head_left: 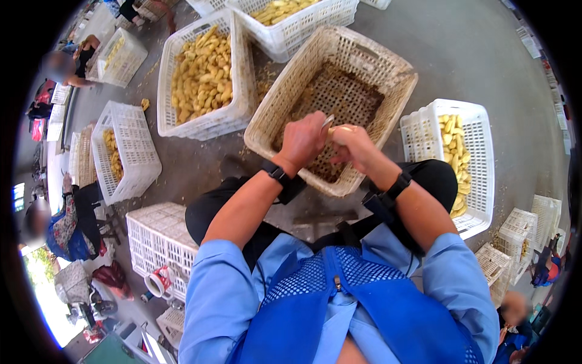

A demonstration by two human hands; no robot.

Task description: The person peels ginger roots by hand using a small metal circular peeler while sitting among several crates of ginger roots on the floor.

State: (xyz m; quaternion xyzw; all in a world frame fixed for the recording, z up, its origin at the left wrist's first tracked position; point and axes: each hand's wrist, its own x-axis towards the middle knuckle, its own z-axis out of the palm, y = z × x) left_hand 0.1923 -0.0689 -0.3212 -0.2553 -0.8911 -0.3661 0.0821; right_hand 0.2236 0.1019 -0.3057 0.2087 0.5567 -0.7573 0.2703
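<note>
Both hands meet over a brown-stained plastic crate (388, 60) between my knees. My left hand (302, 142) is closed, and a thin silvery blade (328, 121) stands out at its fingertips; the handle is hidden. Beside it, my right hand (356, 147) is closed in a pinch on a small pale yellow piece (342, 128), mostly covered by the fingers. Brown scraps lie on the crate's slotted bottom. At my right knee stands a white crate (482, 130) with peeled-looking yellow pieces (453, 139). A stacked crate (163, 100) at the far left holds browner yellow pieces (203, 76).
Another white crate (348, 9) of yellow pieces stands beyond the stained one. More crates (136, 148) line the left side, and an upturned-looking crate (157, 233) with a cup (159, 281) near it sits by my left leg. Other people sit at the left and lower right edges.
</note>
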